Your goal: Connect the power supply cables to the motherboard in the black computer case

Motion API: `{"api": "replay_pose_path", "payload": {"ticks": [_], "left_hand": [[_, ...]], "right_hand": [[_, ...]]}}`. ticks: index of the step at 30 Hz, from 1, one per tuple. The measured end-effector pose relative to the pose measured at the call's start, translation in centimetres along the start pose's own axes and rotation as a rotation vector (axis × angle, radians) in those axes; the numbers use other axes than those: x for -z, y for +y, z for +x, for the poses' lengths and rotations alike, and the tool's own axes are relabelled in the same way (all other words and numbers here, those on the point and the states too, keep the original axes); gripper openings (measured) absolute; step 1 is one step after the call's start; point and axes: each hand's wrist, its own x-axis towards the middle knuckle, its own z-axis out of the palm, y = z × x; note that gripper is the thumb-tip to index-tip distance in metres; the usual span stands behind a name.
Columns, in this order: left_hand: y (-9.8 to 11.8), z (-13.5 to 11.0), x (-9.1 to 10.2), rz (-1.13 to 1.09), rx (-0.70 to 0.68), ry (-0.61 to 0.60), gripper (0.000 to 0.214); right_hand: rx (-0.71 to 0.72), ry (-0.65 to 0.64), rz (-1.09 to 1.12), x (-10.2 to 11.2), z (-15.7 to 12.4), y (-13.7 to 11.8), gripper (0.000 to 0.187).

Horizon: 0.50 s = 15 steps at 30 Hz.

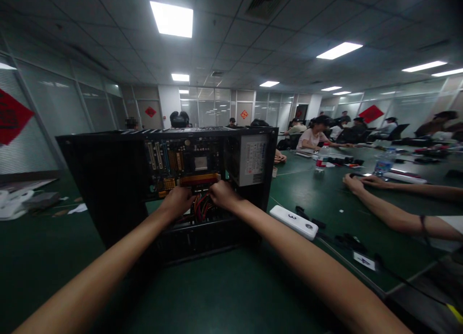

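Note:
A black computer case [213, 242] stands with its open side toward me, showing the motherboard [168, 153] inside. Across the lower part of the board runs a red and gold strip that looks like a memory module [200, 179]. My left hand [178, 201] is closed, fingers curled at the strip's left end. At its right end, my right hand [224, 195] is closed the same way; the fingertips of both hands are partly hidden. Red, yellow and black cables [201, 207] bunch between my hands. The power supply [253, 161] sits at the upper right of the case.
To the right on the green table [224, 295] lie a white power strip [293, 221] and black cables [350, 242]. Another person's hands [356, 182] are near a plastic bottle [384, 162]. White and grey items [39, 201] lie at the left. Several people sit farther back.

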Motion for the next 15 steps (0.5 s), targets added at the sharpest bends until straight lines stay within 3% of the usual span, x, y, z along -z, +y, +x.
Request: {"api": "replay_pose_path", "payload": {"ticks": [6, 10, 15], "left_hand": [[0.7, -0.7, 0.8, 0.011, -0.023, -0.022, 0.033], [1.5, -2.1, 2.7, 0.008, -0.012, 0.019, 0.034], [3.6, -5.9, 4.4, -0.119, -0.033, 0.213, 0.037]], "right_hand": [[0.081, 0.036, 0.012, 0.0, -0.4, 0.4, 0.027], [0.102, 0.072, 0.026, 1.0, -1.7, 0.6, 0.025], [0.337, 0.358, 0.038, 2.1, -4.1, 0.9, 0.025]]}}
